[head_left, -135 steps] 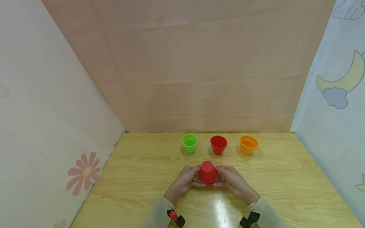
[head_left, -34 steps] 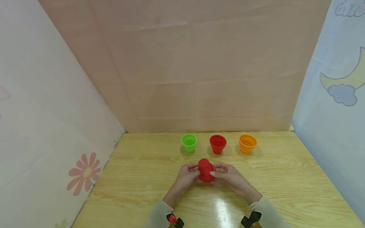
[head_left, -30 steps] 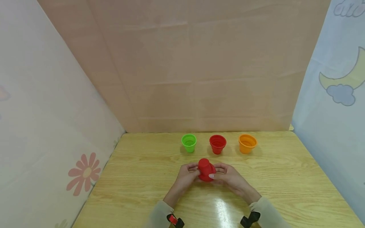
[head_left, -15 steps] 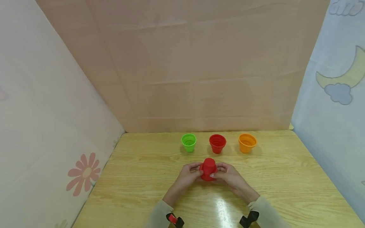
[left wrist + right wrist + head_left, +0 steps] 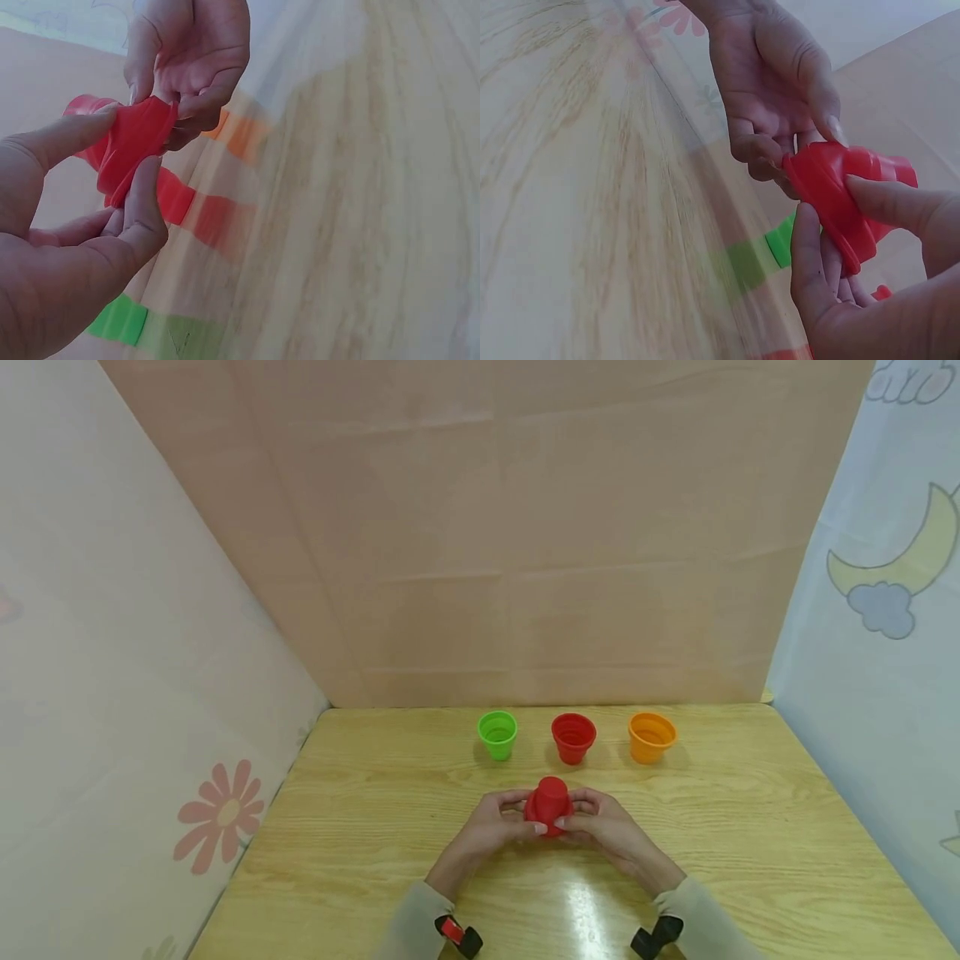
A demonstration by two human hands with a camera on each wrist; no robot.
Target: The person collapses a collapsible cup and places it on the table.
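Lower centre of frame: fingers of the left hand [image 5: 487, 827] and right hand [image 5: 611, 835] pinch the inverted red cup [image 5: 552, 798]. Its wall, smooth earlier, is buckled; both thumbs now press its near side.

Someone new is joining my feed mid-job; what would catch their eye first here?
Probably the held red cup, narrow end up at the near middle of the table, its side buckled, gripped by the left hand and right hand. Next, the upright row behind it, left to right in the head view: green cup, second red cup, orange cup.
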